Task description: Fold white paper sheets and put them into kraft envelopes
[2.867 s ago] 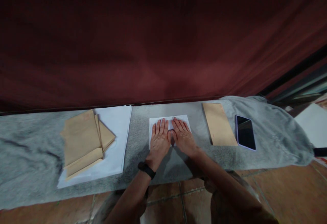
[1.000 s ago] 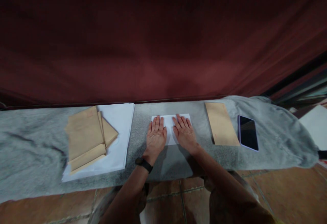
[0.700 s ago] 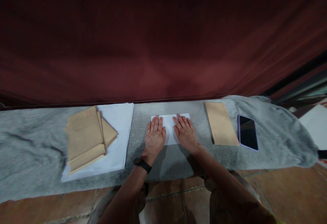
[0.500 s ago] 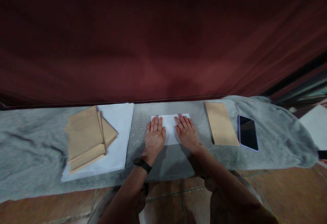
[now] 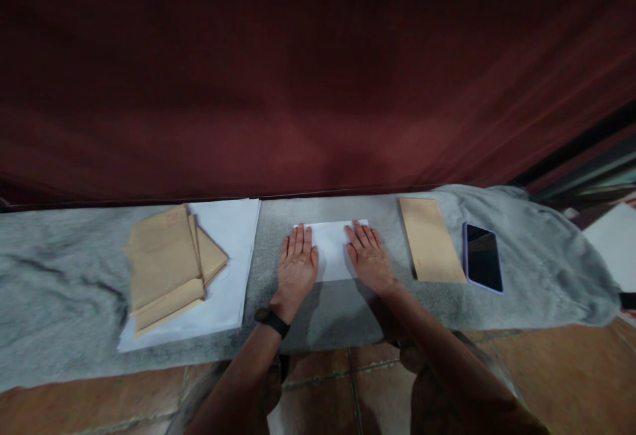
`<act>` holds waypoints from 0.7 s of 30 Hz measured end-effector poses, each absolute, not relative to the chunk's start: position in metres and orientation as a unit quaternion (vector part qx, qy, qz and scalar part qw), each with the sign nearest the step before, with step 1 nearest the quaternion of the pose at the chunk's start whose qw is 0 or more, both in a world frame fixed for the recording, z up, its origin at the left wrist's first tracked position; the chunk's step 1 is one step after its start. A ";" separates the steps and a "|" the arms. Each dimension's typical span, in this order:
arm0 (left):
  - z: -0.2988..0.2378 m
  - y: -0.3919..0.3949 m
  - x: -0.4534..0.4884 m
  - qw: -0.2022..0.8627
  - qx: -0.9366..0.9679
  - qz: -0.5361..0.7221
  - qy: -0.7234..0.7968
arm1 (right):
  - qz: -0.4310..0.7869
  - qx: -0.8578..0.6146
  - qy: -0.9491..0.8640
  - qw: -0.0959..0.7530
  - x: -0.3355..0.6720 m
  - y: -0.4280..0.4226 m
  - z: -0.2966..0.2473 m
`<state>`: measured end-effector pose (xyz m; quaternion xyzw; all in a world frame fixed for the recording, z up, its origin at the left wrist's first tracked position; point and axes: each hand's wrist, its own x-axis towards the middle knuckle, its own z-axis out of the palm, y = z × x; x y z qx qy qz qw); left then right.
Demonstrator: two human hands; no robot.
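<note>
A folded white sheet of paper (image 5: 332,253) lies on the grey cloth (image 5: 59,289) in front of me. My left hand (image 5: 297,269) lies flat on its left edge, fingers stretched out, a black band on the wrist. My right hand (image 5: 370,259) lies flat on its right edge, fingers also stretched out. A strip of bare paper shows between the two hands. Neither hand holds anything.
To the left, several tan envelopes (image 5: 169,263) lie on a stack of white sheets (image 5: 233,236). To the right lie a single tan envelope (image 5: 430,240) and a dark phone (image 5: 481,257). A dark red curtain (image 5: 318,77) hangs behind. Tiled floor shows below.
Both hands have slid apart along the white paper, from touching at its middle to resting at its left and right edges. More bare paper shows between them.
</note>
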<state>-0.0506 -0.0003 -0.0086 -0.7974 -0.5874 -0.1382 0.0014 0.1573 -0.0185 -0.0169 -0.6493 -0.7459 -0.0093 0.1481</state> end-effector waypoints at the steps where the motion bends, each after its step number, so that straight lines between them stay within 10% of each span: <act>1: -0.008 -0.001 -0.051 0.001 -0.797 -0.140 -0.587 | -0.009 -0.649 -0.746 0.149 0.158 -0.019 -0.017; 21: -0.006 0.001 -0.036 -0.006 -0.788 -0.142 -0.598 | -0.012 -0.663 -0.733 0.149 0.155 -0.016 -0.015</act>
